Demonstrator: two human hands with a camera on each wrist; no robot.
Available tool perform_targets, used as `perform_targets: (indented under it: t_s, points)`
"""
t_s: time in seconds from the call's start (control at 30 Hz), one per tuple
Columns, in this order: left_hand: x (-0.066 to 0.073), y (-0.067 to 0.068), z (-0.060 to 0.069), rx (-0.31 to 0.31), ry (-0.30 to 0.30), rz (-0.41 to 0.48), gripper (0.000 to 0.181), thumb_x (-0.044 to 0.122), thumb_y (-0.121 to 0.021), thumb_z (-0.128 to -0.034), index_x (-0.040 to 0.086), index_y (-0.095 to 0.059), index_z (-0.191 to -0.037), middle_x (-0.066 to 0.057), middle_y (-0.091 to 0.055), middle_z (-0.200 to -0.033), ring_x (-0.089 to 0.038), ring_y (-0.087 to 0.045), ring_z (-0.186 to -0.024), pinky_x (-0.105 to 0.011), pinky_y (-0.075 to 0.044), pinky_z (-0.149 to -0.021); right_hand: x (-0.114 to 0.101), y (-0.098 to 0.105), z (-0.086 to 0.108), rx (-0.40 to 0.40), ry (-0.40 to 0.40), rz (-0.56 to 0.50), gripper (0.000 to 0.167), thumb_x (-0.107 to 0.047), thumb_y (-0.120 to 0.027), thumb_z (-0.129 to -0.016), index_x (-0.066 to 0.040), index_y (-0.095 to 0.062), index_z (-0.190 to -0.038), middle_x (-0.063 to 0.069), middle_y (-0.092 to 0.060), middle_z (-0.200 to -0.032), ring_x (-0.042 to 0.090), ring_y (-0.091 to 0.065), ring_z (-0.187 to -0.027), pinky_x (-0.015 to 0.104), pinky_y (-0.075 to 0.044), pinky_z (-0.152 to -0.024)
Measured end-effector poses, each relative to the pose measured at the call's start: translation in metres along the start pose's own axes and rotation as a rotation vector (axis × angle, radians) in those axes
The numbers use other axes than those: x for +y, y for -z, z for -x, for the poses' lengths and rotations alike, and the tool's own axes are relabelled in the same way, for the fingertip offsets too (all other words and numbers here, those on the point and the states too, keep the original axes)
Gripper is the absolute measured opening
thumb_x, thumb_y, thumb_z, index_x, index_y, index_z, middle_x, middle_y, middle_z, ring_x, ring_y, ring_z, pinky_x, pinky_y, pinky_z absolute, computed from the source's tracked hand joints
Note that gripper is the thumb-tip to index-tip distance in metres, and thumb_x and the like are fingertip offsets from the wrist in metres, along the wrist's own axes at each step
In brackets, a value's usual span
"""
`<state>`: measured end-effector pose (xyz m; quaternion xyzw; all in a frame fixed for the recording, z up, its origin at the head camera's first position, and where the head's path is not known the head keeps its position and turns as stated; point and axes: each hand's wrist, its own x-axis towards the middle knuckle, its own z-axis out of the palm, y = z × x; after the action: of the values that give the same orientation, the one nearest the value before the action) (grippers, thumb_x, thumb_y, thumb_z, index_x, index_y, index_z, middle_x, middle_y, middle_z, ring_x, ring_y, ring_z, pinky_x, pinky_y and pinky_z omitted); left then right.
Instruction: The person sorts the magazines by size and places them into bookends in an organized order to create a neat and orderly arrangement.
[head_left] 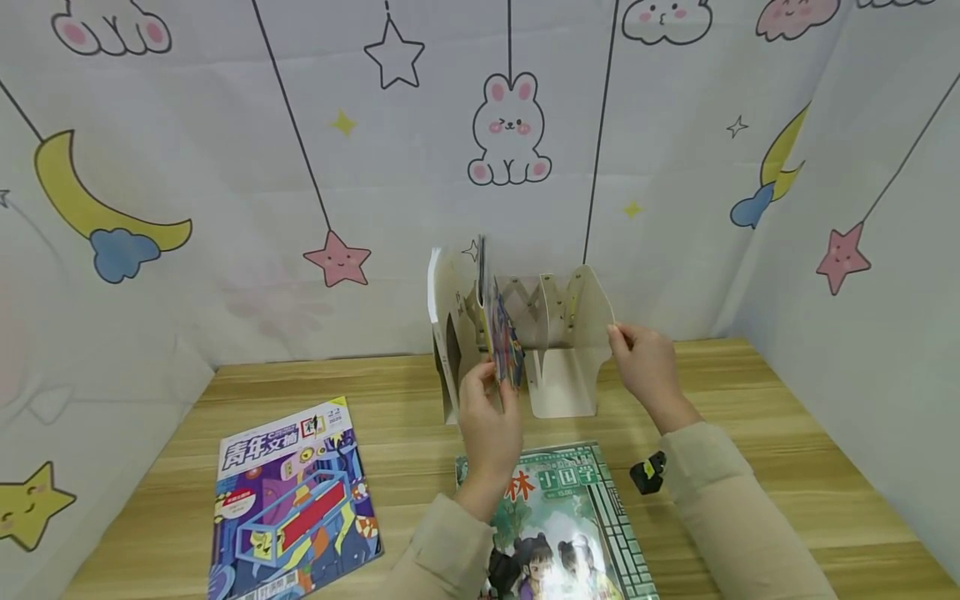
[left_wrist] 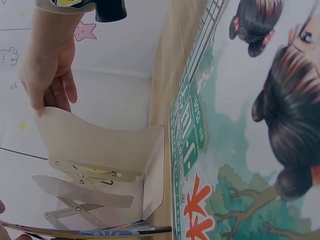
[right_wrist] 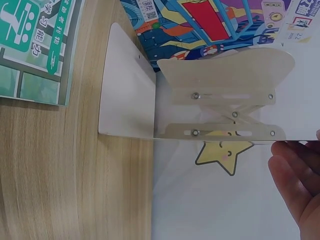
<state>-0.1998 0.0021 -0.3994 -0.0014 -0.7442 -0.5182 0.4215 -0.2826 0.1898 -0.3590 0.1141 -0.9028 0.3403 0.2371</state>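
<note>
A cream metal expandable book rack [head_left: 562,383] stands at the back of the table, with crossed linkages between its plates. My left hand [head_left: 491,425] pinches the near edge of a thin, colourful magazine [head_left: 507,337], which stands upright in the rack's left part. In the left wrist view only its edge [left_wrist: 115,232] shows, low in the picture. My right hand [head_left: 648,371] pinches the upper front edge of the rack's right end plate [head_left: 596,321] between thumb and fingers. In the right wrist view the fingers [right_wrist: 292,182] touch that plate's edge.
A purple-blue magazine [head_left: 296,500] lies flat at the left. A green magazine [head_left: 562,517] with drawn children lies in front of the rack, partly under the left forearm. A small black device [head_left: 648,472] sits beside the right sleeve. A patterned white curtain [head_left: 420,167] hangs behind the table.
</note>
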Motion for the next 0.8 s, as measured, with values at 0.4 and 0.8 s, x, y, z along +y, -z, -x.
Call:
perform_targets:
  t_s: [0.4, 0.8]
  points:
    - [0.0, 0.008, -0.004, -0.043, -0.027, -0.08, 0.023, -0.002, -0.06, -0.0857, -0.003, -0.054, -0.108, -0.017, -0.061, -0.112, -0.029, -0.062, -0.099, -0.036, -0.056, -0.086, -0.003, 0.001, -0.002, -0.021, -0.021, 0.0, 0.03, -0.017, -0.054, -0.096, 0.008, -0.068, -0.105, 0.019, -0.067, -0.074, 0.016, -0.048, -0.052, 0.025, -0.039, -0.048]
    - [0.001, 0.019, -0.008, -0.08, -0.013, -0.127, 0.022, 0.003, -0.065, -0.083, -0.002, -0.059, -0.103, -0.016, -0.065, -0.097, -0.024, -0.065, -0.083, -0.034, -0.057, -0.071, -0.006, 0.001, -0.003, -0.015, -0.032, 0.002, 0.031, -0.018, -0.053, -0.097, 0.008, -0.068, -0.103, 0.019, -0.068, -0.076, 0.02, -0.052, -0.056, 0.026, -0.041, -0.051]
